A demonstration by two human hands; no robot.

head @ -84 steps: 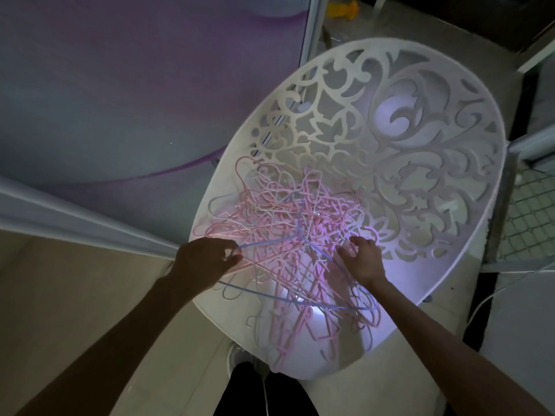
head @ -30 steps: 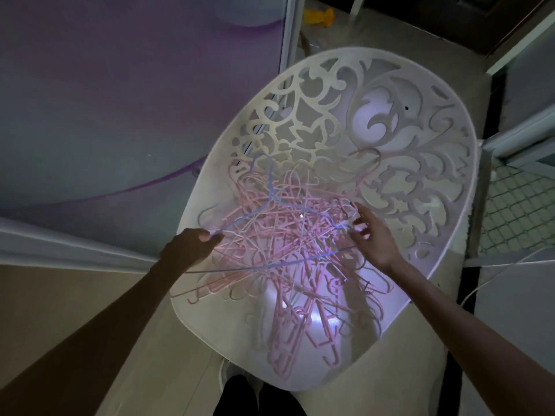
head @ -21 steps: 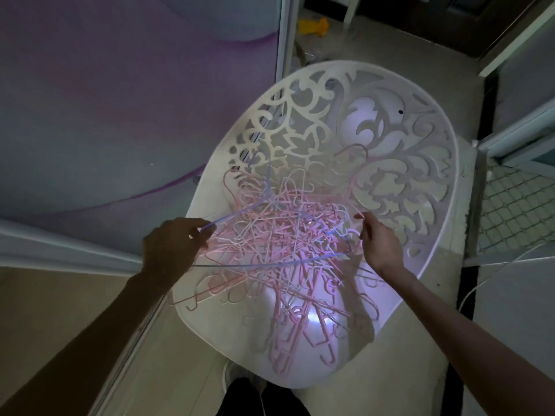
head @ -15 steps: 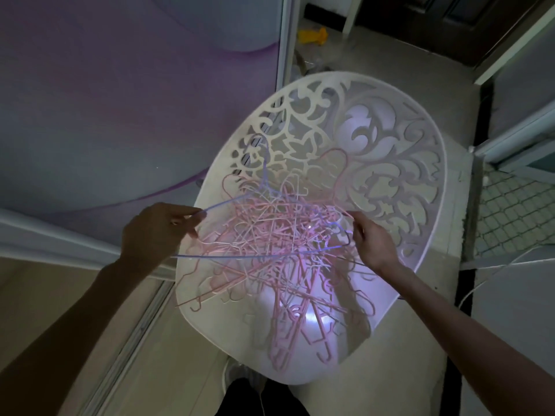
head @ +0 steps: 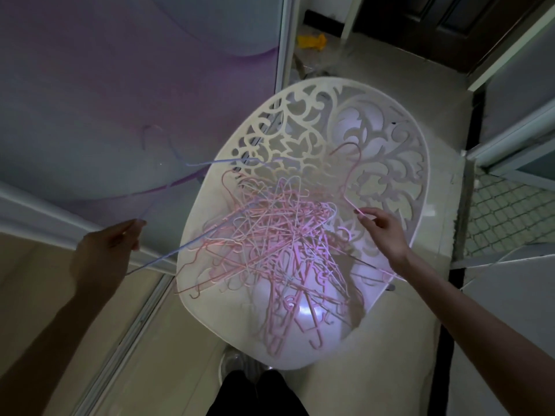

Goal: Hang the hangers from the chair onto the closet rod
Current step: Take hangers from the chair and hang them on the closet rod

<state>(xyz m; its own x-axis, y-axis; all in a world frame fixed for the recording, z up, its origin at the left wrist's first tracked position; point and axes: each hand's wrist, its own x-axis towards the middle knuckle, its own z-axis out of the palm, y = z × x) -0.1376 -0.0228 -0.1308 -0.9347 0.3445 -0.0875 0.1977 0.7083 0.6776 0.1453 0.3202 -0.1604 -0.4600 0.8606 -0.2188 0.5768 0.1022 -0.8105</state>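
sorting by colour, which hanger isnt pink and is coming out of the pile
The blue hanger, gripped by the left hand and sticking out past the chair's left edge. The pile on the seat is mostly pink.

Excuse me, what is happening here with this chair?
A person is sorting a tangled pile of hangers on a white chair. The left hand holds a blue hanger out to the side of the pile. The right hand pinches a pink hanger. No closet rod is in view.
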